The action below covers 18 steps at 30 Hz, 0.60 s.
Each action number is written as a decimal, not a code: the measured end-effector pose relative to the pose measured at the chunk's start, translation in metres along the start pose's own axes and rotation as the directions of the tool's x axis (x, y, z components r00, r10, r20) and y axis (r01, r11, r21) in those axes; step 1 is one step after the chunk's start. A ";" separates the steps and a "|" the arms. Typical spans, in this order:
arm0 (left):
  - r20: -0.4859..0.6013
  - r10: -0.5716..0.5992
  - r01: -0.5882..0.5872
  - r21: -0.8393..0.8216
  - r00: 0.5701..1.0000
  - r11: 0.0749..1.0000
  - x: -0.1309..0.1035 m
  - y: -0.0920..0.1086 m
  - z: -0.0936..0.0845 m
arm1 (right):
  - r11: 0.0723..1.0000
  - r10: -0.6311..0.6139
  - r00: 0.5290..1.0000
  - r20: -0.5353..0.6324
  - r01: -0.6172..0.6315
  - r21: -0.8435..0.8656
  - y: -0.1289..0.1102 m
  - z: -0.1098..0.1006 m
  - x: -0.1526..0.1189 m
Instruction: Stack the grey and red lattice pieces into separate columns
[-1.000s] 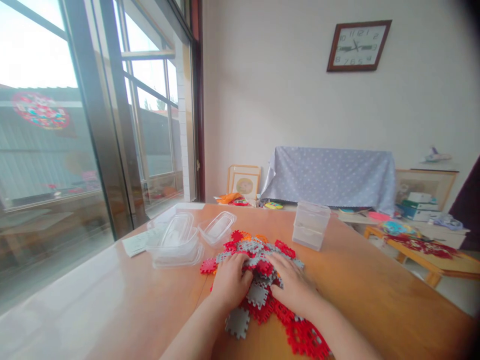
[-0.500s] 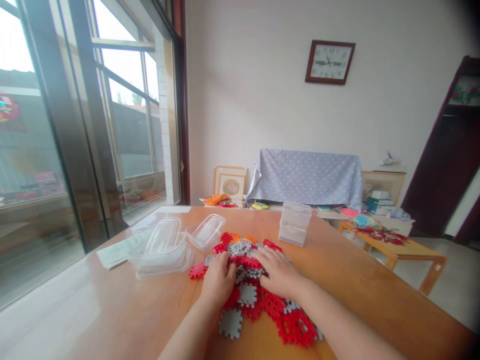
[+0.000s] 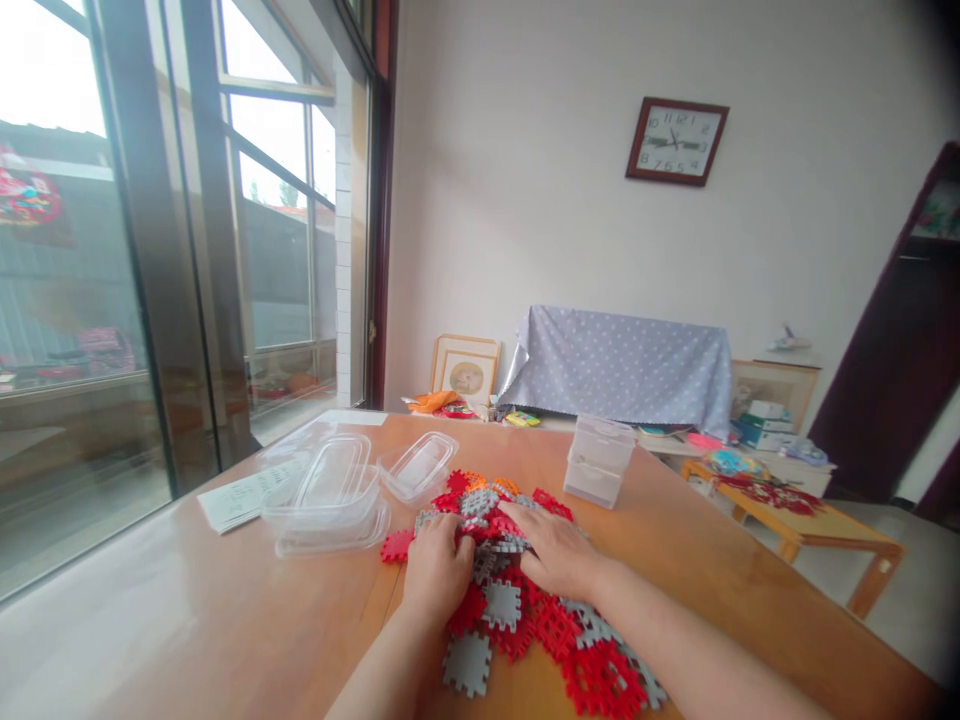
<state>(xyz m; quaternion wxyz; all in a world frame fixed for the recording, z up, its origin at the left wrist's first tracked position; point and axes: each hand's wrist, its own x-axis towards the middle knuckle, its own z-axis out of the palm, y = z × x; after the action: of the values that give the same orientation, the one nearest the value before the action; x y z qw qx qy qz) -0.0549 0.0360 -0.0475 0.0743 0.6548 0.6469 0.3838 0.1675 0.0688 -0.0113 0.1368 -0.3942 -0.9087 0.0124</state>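
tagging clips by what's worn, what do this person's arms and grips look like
The left grip and right grip are ungloved human hands. No sleeve shows on the left forearm or right forearm, and no watch or bracelet is visible. Some fingers are partly hidden, so rings can't be ruled out.

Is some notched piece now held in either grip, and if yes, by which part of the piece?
It cannot be told: the left grip and right grip rest on the pile of notched pieces, with their contact partly hidden.
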 end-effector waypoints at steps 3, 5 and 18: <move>0.025 0.003 -0.003 -0.014 1.000 1.000 0.000 -0.002 0.003 | 0.999 0.015 1.000 0.013 -0.015 -0.032 0.000 0.006 0.001; 0.034 -0.001 0.001 -0.005 0.999 1.000 0.000 -0.002 0.003 | 0.998 0.032 0.999 -0.006 -0.033 -0.050 0.000 0.012 0.001; 0.071 -0.091 0.097 -0.097 0.993 0.991 0.002 -0.003 -0.002 | 0.908 0.305 0.915 -0.265 -0.195 0.370 0.003 -0.004 0.011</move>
<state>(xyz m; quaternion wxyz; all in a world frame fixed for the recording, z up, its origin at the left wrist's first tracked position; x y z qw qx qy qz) -0.0585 0.0373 -0.0472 0.1466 0.6314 0.6542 0.3897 0.1633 0.0781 -0.0047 0.3433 -0.4763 -0.8003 0.1212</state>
